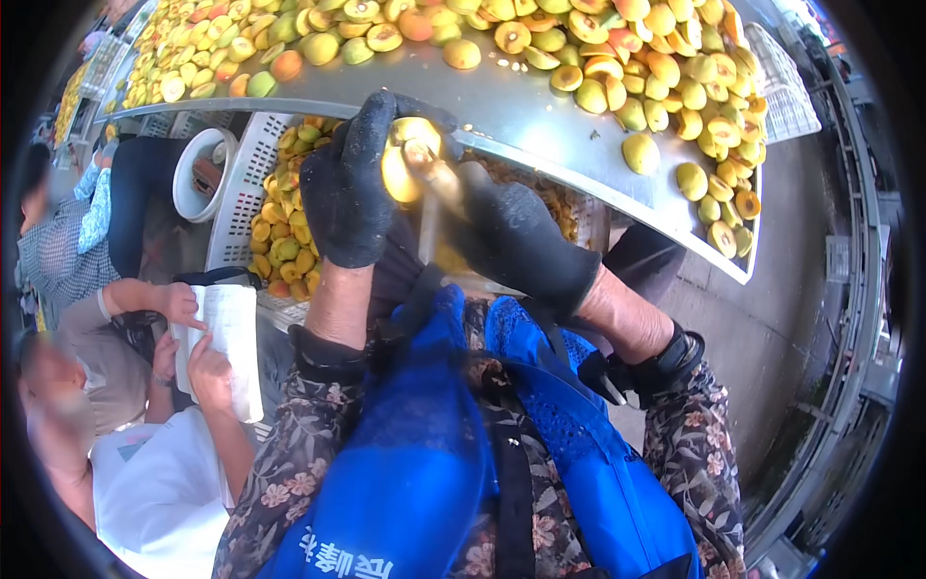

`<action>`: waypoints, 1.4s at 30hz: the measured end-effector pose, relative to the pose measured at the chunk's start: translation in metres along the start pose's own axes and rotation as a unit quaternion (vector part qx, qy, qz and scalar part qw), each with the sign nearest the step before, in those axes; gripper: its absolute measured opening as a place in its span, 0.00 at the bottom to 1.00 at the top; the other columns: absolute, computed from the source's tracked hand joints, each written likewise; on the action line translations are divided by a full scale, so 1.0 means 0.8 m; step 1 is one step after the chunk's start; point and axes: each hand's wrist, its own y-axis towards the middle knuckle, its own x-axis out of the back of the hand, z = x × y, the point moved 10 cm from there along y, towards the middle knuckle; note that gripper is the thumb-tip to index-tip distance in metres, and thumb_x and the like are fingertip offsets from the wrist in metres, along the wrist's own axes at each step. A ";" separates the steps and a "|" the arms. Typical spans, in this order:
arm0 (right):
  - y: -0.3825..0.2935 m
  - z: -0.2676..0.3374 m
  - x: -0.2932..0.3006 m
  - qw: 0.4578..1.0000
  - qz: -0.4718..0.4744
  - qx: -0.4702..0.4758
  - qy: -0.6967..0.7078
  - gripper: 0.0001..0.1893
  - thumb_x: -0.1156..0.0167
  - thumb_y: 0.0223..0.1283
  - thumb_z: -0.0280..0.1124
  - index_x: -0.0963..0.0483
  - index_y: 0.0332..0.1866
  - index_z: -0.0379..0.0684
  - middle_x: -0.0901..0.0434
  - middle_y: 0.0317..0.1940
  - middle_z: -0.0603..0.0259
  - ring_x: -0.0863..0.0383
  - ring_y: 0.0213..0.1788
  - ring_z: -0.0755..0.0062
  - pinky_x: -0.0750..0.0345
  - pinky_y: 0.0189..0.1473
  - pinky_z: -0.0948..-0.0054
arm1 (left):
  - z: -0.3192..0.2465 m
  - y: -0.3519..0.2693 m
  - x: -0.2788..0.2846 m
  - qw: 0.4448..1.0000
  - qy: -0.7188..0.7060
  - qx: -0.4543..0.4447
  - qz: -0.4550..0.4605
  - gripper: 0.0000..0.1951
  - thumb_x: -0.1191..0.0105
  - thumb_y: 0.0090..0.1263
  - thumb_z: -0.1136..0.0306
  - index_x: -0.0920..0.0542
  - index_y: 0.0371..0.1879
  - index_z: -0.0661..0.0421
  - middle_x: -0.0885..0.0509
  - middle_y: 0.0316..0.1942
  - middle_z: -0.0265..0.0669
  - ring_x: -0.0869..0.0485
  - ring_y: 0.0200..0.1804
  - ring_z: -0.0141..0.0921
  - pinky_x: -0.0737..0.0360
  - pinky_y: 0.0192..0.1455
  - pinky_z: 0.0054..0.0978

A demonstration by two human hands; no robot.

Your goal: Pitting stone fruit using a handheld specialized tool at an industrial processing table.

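In my left hand [347, 181], which wears a black glove, a split yellow stone fruit [400, 174], apricot-like, is held near the table's front edge. My right hand [521, 231], gloved in black too, grips a small hand tool [443, 181]. Its tip meets the cut face of the fruit; motion blur hides the tool's exact kind. Just beyond both hands is a metal worktable [434, 79] with a raised rim. Heaped on it are halved and whole stone fruits [665, 79], yellow with some green and red.
Left of my knees stands a white perforated crate [235, 181] of fruit halves [289, 239]. Below the table edge is another crate [597, 221] with brownish scraps. A white bucket [206, 174] stands further left. Two people [159, 478] nearby point at an open notebook [235, 347]; another person [72, 224] sits behind.
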 end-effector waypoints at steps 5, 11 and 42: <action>-0.002 -0.038 -0.029 0.970 0.049 -0.008 0.238 0.22 0.43 0.56 0.26 0.32 0.58 0.43 0.24 0.28 0.55 0.22 0.21 0.60 0.27 0.23 0.64 | 0.000 0.014 -0.025 0.977 -0.156 0.099 0.108 0.18 0.38 0.59 0.67 0.22 0.48 0.54 0.14 0.38 0.37 0.15 0.42 0.36 0.18 0.44 0.32; -0.019 -0.039 -0.032 0.998 -0.005 -0.052 0.036 0.13 0.41 0.52 0.28 0.32 0.42 0.38 0.25 0.18 0.48 0.22 0.23 0.42 0.28 0.26 0.49 | -0.025 0.014 -0.043 0.958 -0.224 -0.063 0.165 0.08 0.47 0.69 0.67 0.22 0.42 0.54 0.14 0.35 0.33 0.15 0.39 0.33 0.19 0.43 0.29; -0.005 -0.035 -0.034 0.950 0.029 -0.081 0.300 0.14 0.42 0.63 0.32 0.27 0.49 0.37 0.23 0.23 0.50 0.21 0.26 0.68 0.25 0.32 0.68 | -0.010 0.021 -0.036 0.951 -0.300 -0.045 0.054 0.18 0.50 0.73 0.65 0.27 0.58 0.60 0.17 0.41 0.40 0.16 0.39 0.33 0.20 0.49 0.26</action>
